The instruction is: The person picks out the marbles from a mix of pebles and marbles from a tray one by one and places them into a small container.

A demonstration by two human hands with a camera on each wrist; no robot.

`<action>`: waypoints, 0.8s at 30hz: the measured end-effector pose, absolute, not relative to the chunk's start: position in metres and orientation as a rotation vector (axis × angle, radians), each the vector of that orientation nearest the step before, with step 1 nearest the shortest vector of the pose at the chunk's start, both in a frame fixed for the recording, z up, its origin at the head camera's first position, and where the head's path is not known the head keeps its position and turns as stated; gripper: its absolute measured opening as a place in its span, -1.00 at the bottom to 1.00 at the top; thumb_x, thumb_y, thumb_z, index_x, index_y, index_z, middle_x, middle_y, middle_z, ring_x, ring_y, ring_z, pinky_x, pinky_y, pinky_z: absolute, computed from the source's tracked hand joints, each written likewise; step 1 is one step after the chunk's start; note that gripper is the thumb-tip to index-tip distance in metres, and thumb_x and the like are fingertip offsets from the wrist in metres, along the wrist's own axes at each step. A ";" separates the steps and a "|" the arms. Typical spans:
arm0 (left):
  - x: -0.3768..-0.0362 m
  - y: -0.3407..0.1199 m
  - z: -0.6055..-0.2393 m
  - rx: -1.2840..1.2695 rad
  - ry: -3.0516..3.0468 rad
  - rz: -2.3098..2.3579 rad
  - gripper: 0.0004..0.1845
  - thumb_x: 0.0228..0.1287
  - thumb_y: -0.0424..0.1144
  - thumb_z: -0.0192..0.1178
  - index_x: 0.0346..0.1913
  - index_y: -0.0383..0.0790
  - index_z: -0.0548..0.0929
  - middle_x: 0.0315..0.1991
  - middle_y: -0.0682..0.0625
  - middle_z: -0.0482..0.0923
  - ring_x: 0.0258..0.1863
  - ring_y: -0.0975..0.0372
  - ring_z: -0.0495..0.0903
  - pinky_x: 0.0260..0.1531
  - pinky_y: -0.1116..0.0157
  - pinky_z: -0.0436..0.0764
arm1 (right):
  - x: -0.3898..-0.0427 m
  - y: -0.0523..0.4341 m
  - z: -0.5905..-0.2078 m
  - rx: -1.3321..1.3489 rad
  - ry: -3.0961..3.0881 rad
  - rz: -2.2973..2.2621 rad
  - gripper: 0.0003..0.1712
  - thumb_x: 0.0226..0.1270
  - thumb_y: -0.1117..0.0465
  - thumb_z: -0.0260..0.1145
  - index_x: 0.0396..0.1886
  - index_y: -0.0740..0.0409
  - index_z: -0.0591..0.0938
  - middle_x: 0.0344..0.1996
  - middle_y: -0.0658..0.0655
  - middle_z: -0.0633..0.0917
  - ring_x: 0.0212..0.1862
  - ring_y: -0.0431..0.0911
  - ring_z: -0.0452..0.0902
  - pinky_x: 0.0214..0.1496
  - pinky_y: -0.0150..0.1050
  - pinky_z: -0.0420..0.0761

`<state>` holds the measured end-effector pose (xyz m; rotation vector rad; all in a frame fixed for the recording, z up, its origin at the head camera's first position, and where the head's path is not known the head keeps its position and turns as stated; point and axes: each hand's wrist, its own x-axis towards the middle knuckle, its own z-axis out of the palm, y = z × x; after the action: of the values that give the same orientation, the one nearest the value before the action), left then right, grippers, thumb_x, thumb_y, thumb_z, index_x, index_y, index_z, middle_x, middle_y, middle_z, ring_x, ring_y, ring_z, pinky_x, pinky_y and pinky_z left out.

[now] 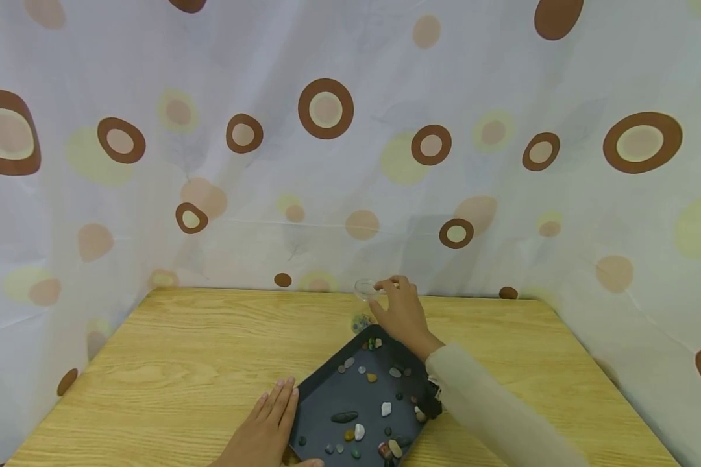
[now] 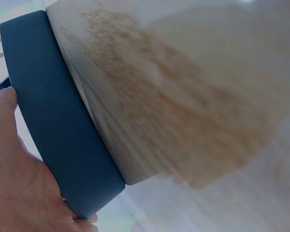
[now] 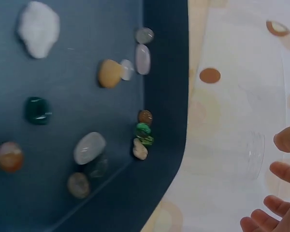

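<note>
My left hand (image 1: 263, 421) lies with straight fingers along the left side of a dark, shallow tray (image 1: 312, 383); its thumb rests by the near corner. In the left wrist view, the hand lies against the tray's wall (image 2: 63, 111). My right hand (image 1: 402, 311) reaches over the far corner, its relaxed fingers beside the rim of a clear jar (image 1: 359, 288). Small bluish pieces (image 1: 362, 323) show low in the jar. In the right wrist view, the fingertips (image 3: 282, 169) are spread right by the jar's rim (image 3: 259, 157), with nothing visible between them.
Several small stones lie scattered in the tray, among them a white stone (image 1: 386, 409), a long dark stone (image 1: 344, 417) and an orange stone (image 1: 372, 377). The wooden table (image 1: 210, 350) ends at a patterned curtain (image 1: 339, 175) behind the jar.
</note>
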<state>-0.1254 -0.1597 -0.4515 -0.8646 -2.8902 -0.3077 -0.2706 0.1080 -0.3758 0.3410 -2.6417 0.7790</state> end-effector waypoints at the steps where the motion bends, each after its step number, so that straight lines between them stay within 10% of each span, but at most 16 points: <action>1: -0.125 -0.160 -0.451 -0.863 -2.887 -0.304 0.12 0.14 0.55 -0.14 0.38 -0.43 0.29 0.43 -0.29 0.14 0.40 -0.10 0.19 0.27 -0.03 0.34 | -0.266 0.109 -0.377 0.361 -2.635 0.762 -0.64 0.31 0.10 0.32 0.03 0.18 0.62 0.13 0.33 0.44 0.04 0.23 0.39 -0.11 0.10 0.53; 24: -0.124 -0.160 -0.451 -0.848 -2.906 -0.306 0.11 0.14 0.54 -0.13 0.38 -0.42 0.29 0.44 -0.27 0.15 0.41 -0.08 0.18 0.29 -0.01 0.32 | -0.229 0.112 -0.413 0.496 -2.977 0.445 -0.50 0.22 0.15 0.40 0.14 0.17 0.54 0.12 0.32 0.46 0.09 0.26 0.41 -0.11 0.11 0.55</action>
<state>-0.1243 -0.1596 -0.4507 -0.8477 -2.9056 -0.3060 -0.2294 0.1123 -0.4128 0.4957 -2.9771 0.4448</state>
